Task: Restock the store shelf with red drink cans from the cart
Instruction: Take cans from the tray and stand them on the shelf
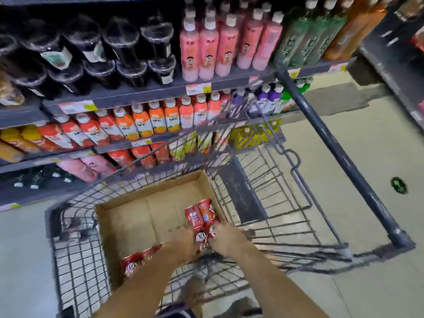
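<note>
**Pick-up stage: red cans gathered from the cart box**

The setting is a store aisle with a pale floor (367, 260), flanked by a dark shelf unit (128, 94) stocked with bottled drinks: dark bottles and pink bottles above, orange and red juice bottles below.

The red drink cans (200, 218) lie on their sides in a tight cluster at the right end of a cardboard box (128, 216). A further group of red cans (135, 262) lies at the near-left corner of the box, partly hidden by the left forearm. The box sits inside a wire shopping cart (284, 191), parked just beside the shelf.

The left hand (181, 241) and the right hand (226, 239) bracket the near end of the cluster, one on each side, touching the cans. Motion blur obscures the fingers; whether either hand has closed around a can cannot be told.

Judged step: collection of cans from the box, before transfer. The next move calls for a secure hold on the cluster, a lift clear of the box wall and cart rim, then a turn toward the shelf. No slot for red cans is identifiable on the shelf from this view.
</note>
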{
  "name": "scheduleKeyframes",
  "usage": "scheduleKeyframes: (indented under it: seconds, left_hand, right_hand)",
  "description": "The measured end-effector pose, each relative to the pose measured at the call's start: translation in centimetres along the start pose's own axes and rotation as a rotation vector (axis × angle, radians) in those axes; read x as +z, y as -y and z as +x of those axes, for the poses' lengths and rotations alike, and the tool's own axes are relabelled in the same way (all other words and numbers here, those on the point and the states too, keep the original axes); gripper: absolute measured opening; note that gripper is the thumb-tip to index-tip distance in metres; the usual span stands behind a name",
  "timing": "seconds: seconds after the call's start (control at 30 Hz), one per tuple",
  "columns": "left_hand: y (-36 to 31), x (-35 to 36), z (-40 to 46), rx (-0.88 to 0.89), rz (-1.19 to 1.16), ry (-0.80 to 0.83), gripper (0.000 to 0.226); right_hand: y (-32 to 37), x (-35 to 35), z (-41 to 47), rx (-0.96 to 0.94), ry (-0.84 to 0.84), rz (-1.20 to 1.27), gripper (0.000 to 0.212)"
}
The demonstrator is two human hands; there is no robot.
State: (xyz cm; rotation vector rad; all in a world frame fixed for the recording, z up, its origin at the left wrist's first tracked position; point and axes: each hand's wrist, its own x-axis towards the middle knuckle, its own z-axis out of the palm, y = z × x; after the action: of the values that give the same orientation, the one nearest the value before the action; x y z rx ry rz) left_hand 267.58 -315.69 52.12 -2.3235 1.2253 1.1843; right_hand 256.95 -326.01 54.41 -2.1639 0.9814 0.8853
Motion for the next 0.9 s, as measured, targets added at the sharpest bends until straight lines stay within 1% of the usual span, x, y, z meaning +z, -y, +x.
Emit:
scheduleKeyframes:
  seconds: [0.13, 0.23, 0.33, 0.4, 0.47, 0.53, 0.6, 0.73, 0.8, 0.9]
  left_hand:
    - [0.7, 0.0, 4.0, -0.038, -0.085, 0.067, 0.046]
    - [1.9, 0.5, 6.9, -0.088, -0.177, 0.104, 0.042]
    - [2.5, 1.7, 10.5, -0.207, -0.36, 0.128, 0.042]
    - [2.6, 2.6, 12.7, -0.273, -0.523, 0.122, 0.033]
    - [2.4, 3.8, 14.7, -0.339, -0.64, 0.092, 0.03]
    - [2.3, 5.5, 16.6, -0.399, -0.731, 0.05, 0.044]
    - [2.4, 7.1, 18.2, -0.452, -0.8, 0.018, 0.057]
    - [2.3, 7.7, 20.6, -0.544, -0.836, -0.02, 0.064]
    - [2.5, 8.4, 21.7, -0.568, -0.876, -0.026, 0.065]
    - [2.7, 9.9, 22.8, -0.608, -0.997, -0.046, 0.067]
  right_hand:
    - [-0.2, 0.0, 5.0, 0.031, 0.098, 0.048, 0.041]
    - [-0.4, 0.3, 8.3, 0.052, 0.159, 0.059, 0.045]
    - [-0.9, 1.2, 12.2, 0.072, 0.171, 0.094, 0.043]
    - [-1.1, 2.0, 15.2, 0.097, 0.16, 0.147, 0.044]
    - [-1.4, 2.9, 17.2, 0.144, 0.122, 0.283, 0.043]
    - [-1.5, 4.0, 18.3, 0.184, 0.063, 0.368, 0.041]
    - [-2.0, 5.3, 19.1, 0.187, 0.016, 0.35, 0.041]
    - [-2.4, 6.8, 21.1, 0.171, 0.005, 0.298, 0.064]
    - [-2.3, 7.3, 22.1, 0.183, -0.014, 0.266, 0.067]
    - [-2.4, 7.7, 23.7, 0.204, 0.012, 0.259, 0.071]
